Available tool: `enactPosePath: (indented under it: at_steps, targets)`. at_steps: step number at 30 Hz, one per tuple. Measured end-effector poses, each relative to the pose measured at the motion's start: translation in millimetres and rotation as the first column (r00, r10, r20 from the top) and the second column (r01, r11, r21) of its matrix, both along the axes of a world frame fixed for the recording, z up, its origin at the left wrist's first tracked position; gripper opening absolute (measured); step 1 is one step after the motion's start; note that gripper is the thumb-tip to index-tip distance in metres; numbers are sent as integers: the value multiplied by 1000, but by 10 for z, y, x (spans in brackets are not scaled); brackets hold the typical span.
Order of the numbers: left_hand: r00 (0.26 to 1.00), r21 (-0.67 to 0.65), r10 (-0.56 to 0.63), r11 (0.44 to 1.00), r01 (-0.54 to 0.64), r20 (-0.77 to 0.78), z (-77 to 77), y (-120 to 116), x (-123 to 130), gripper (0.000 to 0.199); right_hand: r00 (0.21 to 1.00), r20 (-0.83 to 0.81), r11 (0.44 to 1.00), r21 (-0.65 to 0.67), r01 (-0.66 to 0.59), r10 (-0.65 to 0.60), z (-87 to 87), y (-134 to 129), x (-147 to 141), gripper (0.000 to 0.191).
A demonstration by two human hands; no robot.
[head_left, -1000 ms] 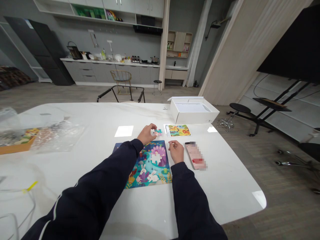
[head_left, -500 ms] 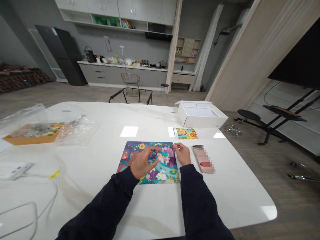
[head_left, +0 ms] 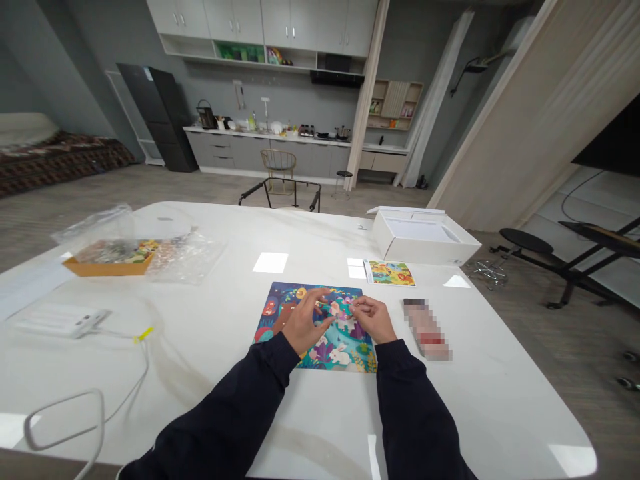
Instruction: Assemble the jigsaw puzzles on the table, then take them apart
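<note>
A colourful animal jigsaw puzzle (head_left: 340, 357) lies flat on the white table before me. Above its upper right part is a small cluster of joined puzzle pieces (head_left: 345, 320), pink and teal with knobbed edges. My left hand (head_left: 305, 323) curves over the puzzle, its thumb and fingers closed round the cluster's left side. On the right side of the cluster, my right hand (head_left: 375, 318) pinches with thumb and forefinger at its edge. The fingers partly hide the pieces, and my left hand covers the middle of the picture.
Right of the puzzle lies a pixelated phone (head_left: 427, 330). Behind are a picture card (head_left: 393, 273) and an open white box (head_left: 425, 243). At left, plastic wrapping (head_left: 187, 257) lies by an orange tray (head_left: 107, 268), with a white charger (head_left: 63, 322) and cable nearer.
My right hand has moved left from the puzzle's upper right edge to the cluster. My left hand keeps its curved pose there. The whole view has shifted, with the table appearing further right.
</note>
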State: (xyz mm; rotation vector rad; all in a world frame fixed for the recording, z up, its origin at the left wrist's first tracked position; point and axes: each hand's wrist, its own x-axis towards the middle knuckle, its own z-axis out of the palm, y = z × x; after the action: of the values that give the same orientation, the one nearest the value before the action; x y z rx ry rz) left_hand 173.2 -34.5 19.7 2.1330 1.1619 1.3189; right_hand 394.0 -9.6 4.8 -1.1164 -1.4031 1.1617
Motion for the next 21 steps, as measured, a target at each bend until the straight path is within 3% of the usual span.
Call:
enactPosePath:
  at_steps: [5, 11, 18, 21]
  targets:
    - [998, -56, 8, 998, -4, 68, -26, 11, 40, 39, 996, -28, 993, -81, -83, 81, 42, -38, -31, 40]
    - [989, -91, -81, 992, 93, 122, -72, 43, 36, 33, 977, -52, 972, -106, -211, 207, 112, -75, -60, 32]
    - [995, -38, -75, 996, 78, 73, -61, 37, 20, 32, 973, -25, 964, -127, -233, 231, 113, -69, -58, 35]
    - [987, -13, -148, 989, 149, 60, -37, 30, 30, 32, 973, -11, 967, -115, -229, 230, 104, -69, -71, 37]
